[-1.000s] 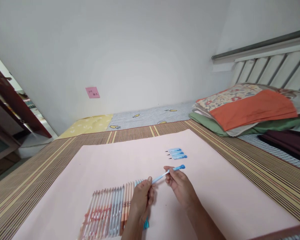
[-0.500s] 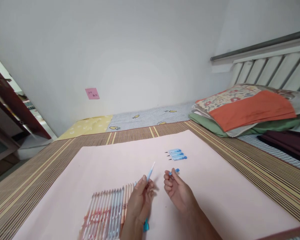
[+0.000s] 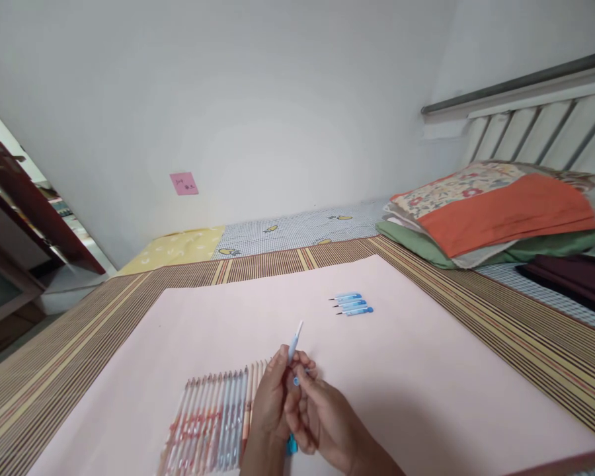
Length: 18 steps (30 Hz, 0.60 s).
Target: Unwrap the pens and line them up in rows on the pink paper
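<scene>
1. Gripping a slim pale-blue pen (image 3: 293, 348) between thumb and fingers of the left hand (image 3: 272, 395), white end up and slanting away. Held over the near part of the pink sheet (image 3: 228, 324), lower end hidden by the hand.
2. Pinching a small blue piece (image 3: 296, 381), probably the cap, in the right hand (image 3: 326, 413), with a round open end in view. Set close beside the left hand, apart from the white end of the pen; cannot tell at this angle whether touching the left fingers.
3. To judge by pen and small blue piece in separate hands: apparently partway through work on a single pen, with both parts drawn close together.
4. Seems to call next for a steady left grip and a light but sure right pinch, as well as care over the direction of the open end. Easy to drop at that size.
5. Note three blue pens (image 3: 351, 306) well beyond the hands, lying side by side on the sheet, dark points to the left.
6. Note also a long row of pens (image 3: 204, 416) on the left, partly covered at the right end by the left hand and forearm.
</scene>
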### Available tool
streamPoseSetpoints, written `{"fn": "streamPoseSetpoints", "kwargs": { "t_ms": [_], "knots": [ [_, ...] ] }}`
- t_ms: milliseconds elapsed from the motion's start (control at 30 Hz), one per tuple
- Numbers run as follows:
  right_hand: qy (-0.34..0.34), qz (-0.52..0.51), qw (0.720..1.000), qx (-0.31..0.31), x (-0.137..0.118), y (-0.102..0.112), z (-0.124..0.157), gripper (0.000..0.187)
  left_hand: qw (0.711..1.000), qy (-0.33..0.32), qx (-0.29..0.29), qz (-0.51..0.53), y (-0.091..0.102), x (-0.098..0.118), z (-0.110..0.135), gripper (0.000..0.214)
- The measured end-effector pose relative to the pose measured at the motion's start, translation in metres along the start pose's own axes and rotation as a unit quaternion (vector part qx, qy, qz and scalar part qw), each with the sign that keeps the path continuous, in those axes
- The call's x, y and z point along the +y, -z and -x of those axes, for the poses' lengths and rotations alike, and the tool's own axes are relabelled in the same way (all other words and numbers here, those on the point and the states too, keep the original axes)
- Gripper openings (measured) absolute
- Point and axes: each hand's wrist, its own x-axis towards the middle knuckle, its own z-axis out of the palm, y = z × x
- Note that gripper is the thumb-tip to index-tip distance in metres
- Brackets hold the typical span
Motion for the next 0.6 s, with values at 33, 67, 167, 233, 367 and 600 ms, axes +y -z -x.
{"fn": "streamPoseSetpoints", "kwargs": {
  "t_ms": [33, 67, 167, 233, 367, 600],
  "knots": [
    [0.013, 0.056, 0.998, -0.013, -0.006, 0.004, 0.002, 0.066, 1.0, -0.005, 0.001, 0.005, 0.0, -0.001, -0.001, 0.041],
    [0.034, 0.111, 0.993, -0.012, -0.013, 0.008, 0.004, 0.065, 1.0, -0.016, -0.001, 0.009, 0.0, -0.002, -0.002, 0.04],
    [0.151, 0.229, 0.958, 0.086, -0.036, 0.021, 0.011, 0.059, 0.999, -0.045, -0.029, 0.003, -0.001, -0.005, -0.004, 0.037],
    [0.227, 0.257, 0.926, 0.16, -0.047, 0.026, 0.015, 0.055, 0.998, -0.04, -0.045, -0.008, -0.003, -0.008, -0.004, 0.039],
    [0.312, 0.253, 0.88, 0.254, -0.057, 0.025, 0.019, 0.041, 0.997, -0.008, -0.065, -0.035, -0.005, -0.015, -0.001, 0.044],
    [0.386, 0.316, 0.823, 0.271, -0.066, 0.014, 0.031, 0.028, 0.989, 0.036, -0.129, -0.07, -0.006, -0.022, 0.001, 0.047]
  ]
}}
